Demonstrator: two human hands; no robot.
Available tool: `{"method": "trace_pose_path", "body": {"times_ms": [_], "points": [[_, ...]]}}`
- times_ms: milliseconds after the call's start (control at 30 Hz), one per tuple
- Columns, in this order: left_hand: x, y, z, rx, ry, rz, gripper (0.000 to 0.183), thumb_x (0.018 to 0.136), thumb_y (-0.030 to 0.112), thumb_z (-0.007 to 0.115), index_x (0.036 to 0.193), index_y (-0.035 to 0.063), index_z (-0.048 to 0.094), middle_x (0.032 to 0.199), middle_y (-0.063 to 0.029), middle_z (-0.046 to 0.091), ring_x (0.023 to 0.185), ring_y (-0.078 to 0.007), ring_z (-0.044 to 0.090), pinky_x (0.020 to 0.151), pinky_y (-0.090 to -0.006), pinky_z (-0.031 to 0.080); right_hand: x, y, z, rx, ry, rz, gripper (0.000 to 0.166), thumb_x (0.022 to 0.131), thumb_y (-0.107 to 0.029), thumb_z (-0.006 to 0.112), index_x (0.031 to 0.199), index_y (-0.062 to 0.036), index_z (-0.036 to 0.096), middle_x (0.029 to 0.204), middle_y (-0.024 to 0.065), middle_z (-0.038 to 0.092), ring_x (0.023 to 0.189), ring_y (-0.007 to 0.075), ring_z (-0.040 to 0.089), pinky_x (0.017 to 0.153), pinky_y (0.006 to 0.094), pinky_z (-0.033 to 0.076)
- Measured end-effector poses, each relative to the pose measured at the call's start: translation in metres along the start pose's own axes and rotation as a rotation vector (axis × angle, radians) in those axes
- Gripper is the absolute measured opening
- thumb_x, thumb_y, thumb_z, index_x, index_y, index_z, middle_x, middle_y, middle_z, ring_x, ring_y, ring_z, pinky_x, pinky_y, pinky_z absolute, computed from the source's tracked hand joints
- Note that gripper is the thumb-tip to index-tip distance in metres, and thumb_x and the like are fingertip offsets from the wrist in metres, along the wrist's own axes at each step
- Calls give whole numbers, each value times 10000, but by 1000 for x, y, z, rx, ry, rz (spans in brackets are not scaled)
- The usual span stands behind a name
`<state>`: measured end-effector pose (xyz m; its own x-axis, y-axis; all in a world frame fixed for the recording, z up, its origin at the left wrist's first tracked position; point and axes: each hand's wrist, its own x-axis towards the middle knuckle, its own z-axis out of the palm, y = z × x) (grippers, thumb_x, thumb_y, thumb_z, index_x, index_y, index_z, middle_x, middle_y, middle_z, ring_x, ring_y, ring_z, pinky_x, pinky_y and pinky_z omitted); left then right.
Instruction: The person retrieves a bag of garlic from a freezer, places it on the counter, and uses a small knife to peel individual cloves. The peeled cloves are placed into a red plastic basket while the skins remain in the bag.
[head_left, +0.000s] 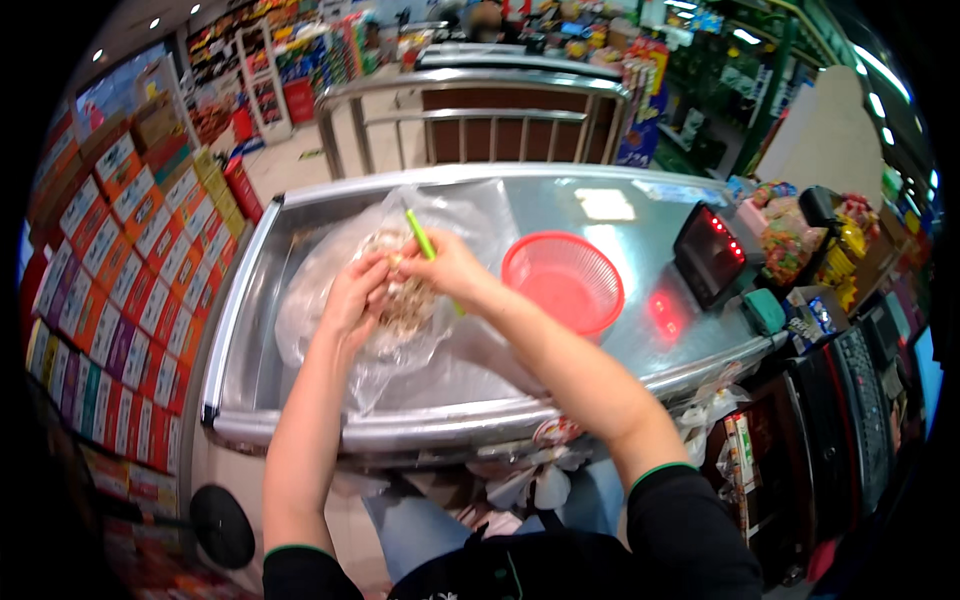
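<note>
My left hand (358, 294) pinches a small pale piece (394, 260), perhaps a garlic clove, at its fingertips. Meeting it there, my right hand (448, 264) grips a slim bright green tool (420, 234); whether it is a knife or a peeler is not clear. Below both hands a clear plastic bag (319, 296) lies spread on the metal counter, with a heap of light brown scraps (409, 319) on it that look like dry skins. Right of my right hand stands a red plastic basket (562, 289) with slotted walls, and no contents show inside.
The stainless steel counter (480, 382) has a raised rim. At its right are a lit red digital display (709, 255), bagged sweets (787, 247) and a keyboard (862, 405). Stacked cartons (127, 277) rise at the left. Metal railings (480, 116) stand beyond the counter.
</note>
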<state>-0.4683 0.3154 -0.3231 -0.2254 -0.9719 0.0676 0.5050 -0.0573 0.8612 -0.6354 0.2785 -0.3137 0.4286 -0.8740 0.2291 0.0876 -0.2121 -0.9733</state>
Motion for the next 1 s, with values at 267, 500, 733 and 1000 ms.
{"method": "trace_pose_path", "body": {"times_ms": [267, 500, 733, 1000], "points": [[-12, 2, -6, 21, 18, -8, 129, 924, 164, 538, 962, 42, 552, 738, -7, 562, 506, -23, 382, 463, -141, 321, -9, -19, 10, -182, -46, 41, 227, 775, -131, 695, 860, 11, 540, 754, 88, 620, 715, 134, 611, 629, 268, 475], [-15, -2, -3, 50, 24, 11, 150, 973, 197, 431, 931, 63, 482, 779, -76, 605, 503, -38, 414, 447, -157, 334, -9, -10, 12, -458, 26, -148, 296, 856, -238, 583, 979, 28, 542, 831, 197, 620, 787, 335, 603, 697, 381, 456], [-9, 1, -7, -66, 43, 62, 158, 962, 168, 456, 1012, 26, 505, 870, -134, 622, 512, -43, 430, 435, -155, 342, -13, -7, 6, -587, 67, -336, 175, 905, -185, 474, 970, -45, 557, 884, 198, 619, 828, 386, 582, 692, 419, 452], [-11, -1, -6, -74, -97, 23, 132, 935, 186, 516, 979, 63, 534, 844, -39, 583, 523, -25, 383, 461, -152, 311, -17, -18, 8, -889, 116, -311, 326, 854, -409, 550, 830, -84, 550, 729, 147, 625, 702, 374, 596, 584, 455, 446]]}}
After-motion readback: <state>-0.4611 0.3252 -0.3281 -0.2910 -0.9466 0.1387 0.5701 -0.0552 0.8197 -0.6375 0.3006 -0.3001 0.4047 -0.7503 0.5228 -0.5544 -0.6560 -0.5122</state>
